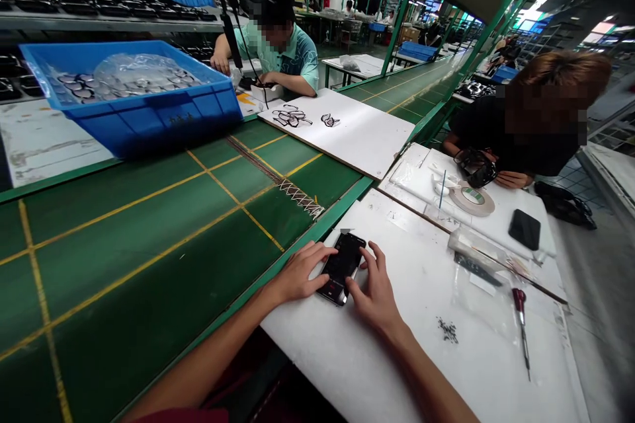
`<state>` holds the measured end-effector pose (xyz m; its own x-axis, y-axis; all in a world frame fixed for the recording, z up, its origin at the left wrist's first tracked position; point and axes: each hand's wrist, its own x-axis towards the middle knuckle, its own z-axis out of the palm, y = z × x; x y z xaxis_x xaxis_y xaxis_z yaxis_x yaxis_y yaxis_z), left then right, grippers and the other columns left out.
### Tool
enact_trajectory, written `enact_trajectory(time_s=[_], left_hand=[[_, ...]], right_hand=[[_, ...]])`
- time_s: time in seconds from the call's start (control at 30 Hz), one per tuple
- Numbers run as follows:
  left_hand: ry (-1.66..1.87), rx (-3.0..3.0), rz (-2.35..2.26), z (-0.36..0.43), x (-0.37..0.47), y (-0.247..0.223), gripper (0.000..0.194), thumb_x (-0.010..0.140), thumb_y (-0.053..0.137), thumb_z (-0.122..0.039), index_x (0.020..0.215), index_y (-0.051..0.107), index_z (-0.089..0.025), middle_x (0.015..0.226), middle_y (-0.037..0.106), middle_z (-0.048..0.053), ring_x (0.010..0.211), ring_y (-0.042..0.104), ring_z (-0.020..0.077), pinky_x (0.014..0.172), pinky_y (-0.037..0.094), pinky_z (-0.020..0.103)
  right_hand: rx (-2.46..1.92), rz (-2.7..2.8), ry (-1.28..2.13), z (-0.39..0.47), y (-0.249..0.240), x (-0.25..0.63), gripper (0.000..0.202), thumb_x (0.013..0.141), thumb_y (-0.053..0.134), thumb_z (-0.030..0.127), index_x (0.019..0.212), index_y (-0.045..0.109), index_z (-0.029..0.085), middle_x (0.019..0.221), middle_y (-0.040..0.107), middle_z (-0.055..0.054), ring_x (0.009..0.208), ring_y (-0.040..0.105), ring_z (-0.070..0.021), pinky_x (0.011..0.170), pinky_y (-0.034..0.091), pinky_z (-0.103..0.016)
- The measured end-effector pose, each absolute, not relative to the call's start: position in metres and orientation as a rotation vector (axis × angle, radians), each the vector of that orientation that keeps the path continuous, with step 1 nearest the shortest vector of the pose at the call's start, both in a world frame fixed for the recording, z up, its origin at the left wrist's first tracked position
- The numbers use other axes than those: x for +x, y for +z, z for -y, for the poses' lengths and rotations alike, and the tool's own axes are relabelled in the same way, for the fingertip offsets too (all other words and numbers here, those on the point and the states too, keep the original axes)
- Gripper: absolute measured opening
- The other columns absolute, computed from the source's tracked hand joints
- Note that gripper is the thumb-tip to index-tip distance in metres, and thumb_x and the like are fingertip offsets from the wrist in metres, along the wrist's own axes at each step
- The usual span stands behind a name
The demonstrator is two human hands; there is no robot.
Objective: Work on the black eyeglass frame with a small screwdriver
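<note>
A dark smartphone [343,268] lies face up on the white worktable [337,350], its screen lit with small marks. My left hand [300,272] grips its left edge, thumb low and index finger higher up. On the opposite edge, my right hand [376,285] holds the phone between thumb and fingers. Right of my right hand is a small scatter of dark bits, apparently screws [448,330]. Farther right lie a red-handled screwdriver [520,317] and a clear plastic bag [481,294].
A green conveyor belt [149,258] with yellow lines runs along my left. Beyond it stands a blue bin [163,119] of bagged parts. A white board [342,139] with dark loops spans the belt. Two co-workers sit ahead; tape [471,198] lies near the right one.
</note>
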<state>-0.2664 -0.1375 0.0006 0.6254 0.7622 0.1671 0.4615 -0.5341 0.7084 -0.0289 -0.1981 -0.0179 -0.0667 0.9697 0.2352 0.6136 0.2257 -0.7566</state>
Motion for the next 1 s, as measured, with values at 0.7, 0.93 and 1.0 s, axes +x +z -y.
enact_trajectory(time_s=[0.7, 0.93, 1.0], left_hand=[[0.529, 2.223, -0.955, 0.1401, -0.2664, 0.0090, 0.064, 0.079, 0.070, -0.022, 0.141, 0.052, -0.026, 0.118, 0.061, 0.006, 0.105, 0.053, 0.0304, 0.098, 0.040, 0.045], [0.492, 2.223, -0.953, 0.1419, -0.2674, 0.0070, 0.068, 0.079, 0.070, -0.023, 0.144, 0.049, -0.027, 0.124, 0.059, 0.007, 0.112, 0.053, 0.0310, 0.106, 0.038, 0.047], [0.485, 2.217, -0.962, 0.1427, -0.2680, 0.0080, 0.067, 0.080, 0.069, -0.024, 0.144, 0.049, -0.027, 0.125, 0.059, 0.007, 0.111, 0.052, 0.0315, 0.105, 0.038, 0.048]], right_hand=[[-1.475, 1.790, 0.662, 0.2034, -0.0132, -0.0241, 0.063, 0.096, 0.061, 0.037, 0.155, 0.038, 0.028, 0.167, 0.027, -0.014, 0.115, 0.064, -0.0255, 0.106, 0.056, -0.048], [-1.475, 1.775, 0.701, 0.2059, -0.0126, -0.0240, 0.062, 0.097, 0.060, 0.036, 0.155, 0.037, 0.029, 0.167, 0.028, -0.013, 0.121, 0.062, -0.0266, 0.110, 0.054, -0.049], [-1.477, 1.771, 0.706, 0.2063, -0.0124, -0.0244, 0.063, 0.097, 0.060, 0.036, 0.155, 0.037, 0.029, 0.166, 0.029, -0.013, 0.124, 0.061, -0.0284, 0.111, 0.053, -0.051]])
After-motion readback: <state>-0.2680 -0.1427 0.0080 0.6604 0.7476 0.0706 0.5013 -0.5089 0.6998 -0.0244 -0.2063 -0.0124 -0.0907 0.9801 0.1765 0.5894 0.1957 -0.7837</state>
